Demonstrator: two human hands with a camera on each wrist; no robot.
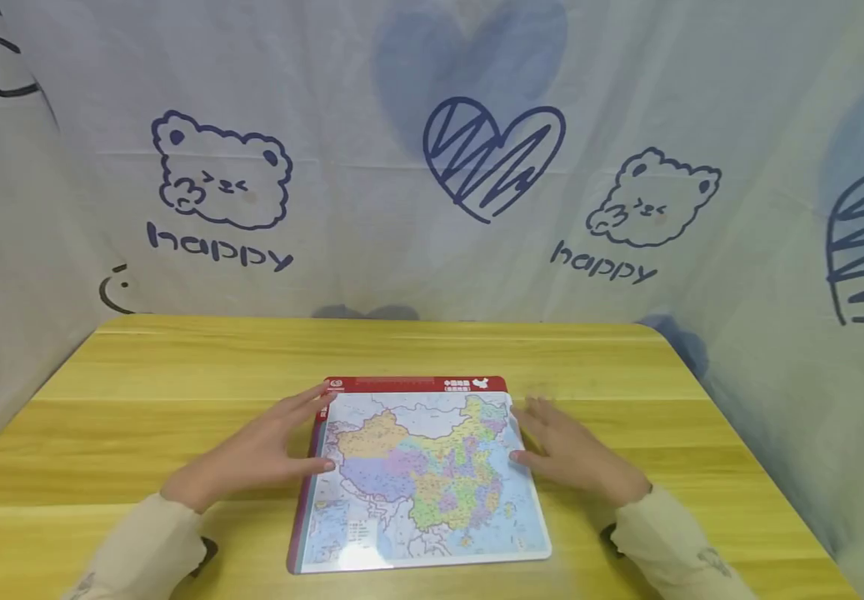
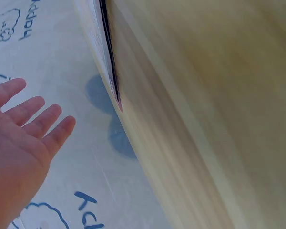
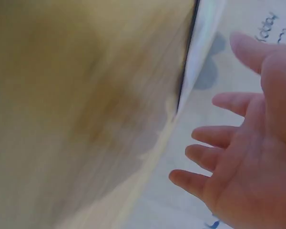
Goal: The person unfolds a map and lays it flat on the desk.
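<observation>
A flat map board (image 1: 439, 479) with a red top strip and coloured provinces lies on the table in front of me. My left hand (image 1: 252, 454) is at its left side, fingers extended, with thumb and fingertips overlapping that edge in the head view. On the other side, my right hand (image 1: 577, 454) has its fingertips and thumb right at the right edge. Both wrist views show spread fingers with nothing between them on the left hand (image 2: 21, 148) and the right hand (image 3: 248, 148). The board's thin dark edge (image 2: 110, 57) appears side-on in the left wrist view.
The yellow wood-grain table (image 1: 177, 367) extends around the board. A pale curtain (image 1: 357, 217) with drawn bears, hearts and "happy" lettering hangs behind the table and along both sides. Glare falls on the board's lower left part.
</observation>
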